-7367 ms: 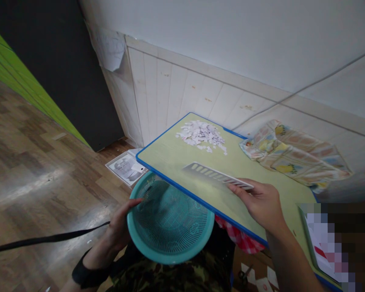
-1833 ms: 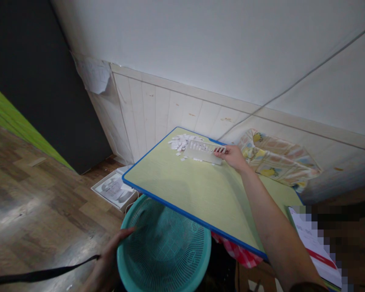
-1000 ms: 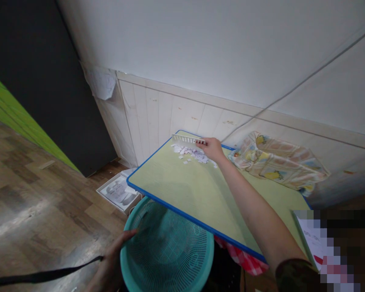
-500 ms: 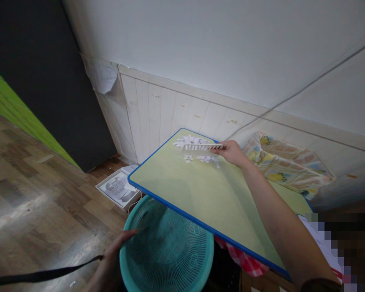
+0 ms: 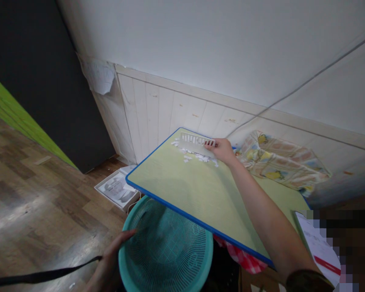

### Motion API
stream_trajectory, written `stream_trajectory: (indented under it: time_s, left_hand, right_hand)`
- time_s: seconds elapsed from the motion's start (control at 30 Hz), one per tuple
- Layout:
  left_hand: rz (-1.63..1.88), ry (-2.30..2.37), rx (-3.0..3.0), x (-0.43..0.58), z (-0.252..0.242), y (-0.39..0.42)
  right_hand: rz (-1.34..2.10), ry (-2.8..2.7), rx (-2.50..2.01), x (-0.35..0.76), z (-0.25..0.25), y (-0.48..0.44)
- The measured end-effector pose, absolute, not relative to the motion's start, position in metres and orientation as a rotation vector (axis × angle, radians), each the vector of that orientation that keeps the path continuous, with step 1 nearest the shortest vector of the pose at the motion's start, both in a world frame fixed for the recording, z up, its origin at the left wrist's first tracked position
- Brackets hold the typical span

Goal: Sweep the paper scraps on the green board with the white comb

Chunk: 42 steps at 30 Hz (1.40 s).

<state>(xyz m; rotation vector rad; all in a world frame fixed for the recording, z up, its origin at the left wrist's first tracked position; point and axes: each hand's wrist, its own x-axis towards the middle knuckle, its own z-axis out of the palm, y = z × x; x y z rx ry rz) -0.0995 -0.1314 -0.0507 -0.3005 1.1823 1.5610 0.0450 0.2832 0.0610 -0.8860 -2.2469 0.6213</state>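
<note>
My right hand grips a flat white plastic piece with a row of slots by its right end. Its lower edge rests at a pile of small white paper scraps, and some of the pile is hidden behind it. The scraps lie near the far edge of a pale green tabletop with a blue rim. At lower left, my left hand holds the rim of a teal plastic basket, thumb over the edge. The basket's mouth sits below the table's near edge, and no scraps show inside.
A white panelled wall stands behind the table. Patterned cloth lies at the table's right back, and a paper sheet at its right end. An open white box is on the wooden floor. Red checked cloth shows underneath.
The slotted white piece has tipped more upright and shifted slightly to the far left with my right hand, covering more of the far scraps. My left hand keeps hold of the basket.
</note>
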Motion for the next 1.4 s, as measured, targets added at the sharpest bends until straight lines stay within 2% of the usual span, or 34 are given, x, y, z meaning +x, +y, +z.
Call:
stream_trajectory:
  time_s: [0.33,0.53,0.83,1.0,1.27,1.4]
  left_hand:
    - [1.574,1.151,-0.278,-0.100,-0.053,-0.132]
    - [1.550,1.110,-0.329,-0.100,-0.044,-0.129]
    - [1.557,1.133,-0.314,-0.097,-0.047,-0.131]
    - [1.554,1.152,-0.303,-0.099,-0.053,-0.130]
    - [1.554,1.155,-0.278,-0.101,-0.050,-0.131]
    - [1.555,1.130,-0.307,-0.101,-0.049,-0.130]
  right_hand:
    - [0.796,-2.339,-0.767,0.055,0.064,0.285]
    - [0.793,-2.223,-0.855,0.078,0.070,0.294]
    - [0.990,-2.305,-0.737,0.085,0.055,0.289]
    - [0.965,-2.135,-0.832,0.080,0.056,0.296]
    - [0.874,-2.098,-0.860,-0.002,0.028,0.253]
    - [0.872,-2.104,-0.886,0.008,0.032,0.256]
